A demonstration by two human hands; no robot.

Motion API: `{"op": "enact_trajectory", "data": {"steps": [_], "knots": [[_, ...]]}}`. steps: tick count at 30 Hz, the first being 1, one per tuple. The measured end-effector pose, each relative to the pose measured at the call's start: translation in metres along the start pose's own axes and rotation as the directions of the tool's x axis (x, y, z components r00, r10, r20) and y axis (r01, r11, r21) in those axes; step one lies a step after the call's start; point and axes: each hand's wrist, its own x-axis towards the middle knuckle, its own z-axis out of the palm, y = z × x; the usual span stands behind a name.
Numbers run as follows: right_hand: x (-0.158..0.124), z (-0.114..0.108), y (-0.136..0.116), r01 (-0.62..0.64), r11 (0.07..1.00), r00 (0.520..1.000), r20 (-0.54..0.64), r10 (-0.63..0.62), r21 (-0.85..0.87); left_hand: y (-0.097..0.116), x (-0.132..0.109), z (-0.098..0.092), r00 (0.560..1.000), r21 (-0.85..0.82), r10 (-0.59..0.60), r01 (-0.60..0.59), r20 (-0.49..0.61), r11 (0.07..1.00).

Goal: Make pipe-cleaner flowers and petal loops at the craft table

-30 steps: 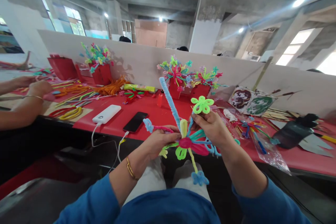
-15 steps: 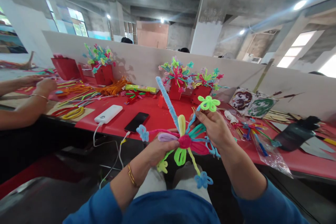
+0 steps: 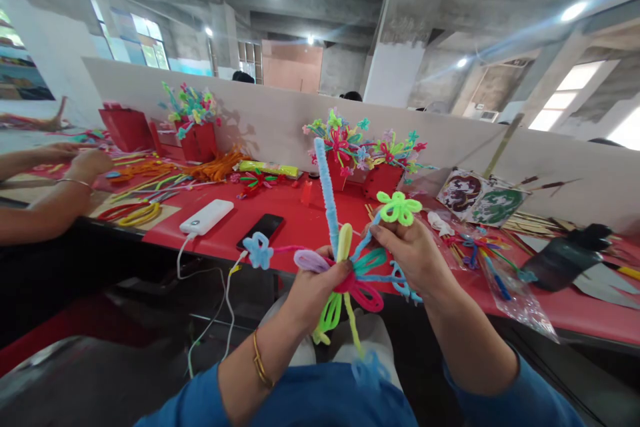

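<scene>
Both hands hold a bunch of pipe-cleaner flowers point(image 3: 353, 273) above my lap, in front of the red table point(image 3: 300, 223). My left hand point(image 3: 315, 290) is closed round the centre of the bunch, where loops in pink, green, yellow and lilac spread out. My right hand point(image 3: 413, 253) pinches the stem of a bright green flower point(image 3: 399, 207) at the top right. A long light-blue pipe cleaner point(image 3: 326, 197) sticks straight up from the bunch. A small blue flower point(image 3: 259, 250) juts out to the left.
On the table lie a white power bank point(image 3: 207, 216) with a hanging cable, a black phone point(image 3: 260, 230), red pots of finished flowers point(image 3: 350, 160), loose pipe cleaners point(image 3: 145, 193) and a plastic bag point(image 3: 505, 273). Another person's arms point(image 3: 55, 193) rest at the left.
My left hand has slid up over the centre of the bunch. The bunch has turned, so the blue pipe cleaner now stands more upright and the lower blue flower has dropped toward my lap.
</scene>
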Motion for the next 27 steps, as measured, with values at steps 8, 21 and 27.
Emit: {"op": "enact_trajectory", "data": {"steps": [8,21,27], "knots": [[-0.018,-0.022,-0.007,0.378,0.853,0.849,-0.233,-0.474,-0.36,0.005,-0.003,-0.004,0.997,0.15,0.03,-0.018,-0.078,0.988],[-0.023,0.0,-0.044,0.626,-0.236,0.716,0.668,-0.204,-0.743,0.008,-0.007,0.003,0.995,0.171,0.095,-0.1,0.037,0.98],[-0.023,-0.001,-0.044,0.615,-0.252,0.724,0.661,-0.196,-0.748,0.007,-0.007,0.003,0.994,0.197,0.108,-0.107,0.008,0.975]]}}
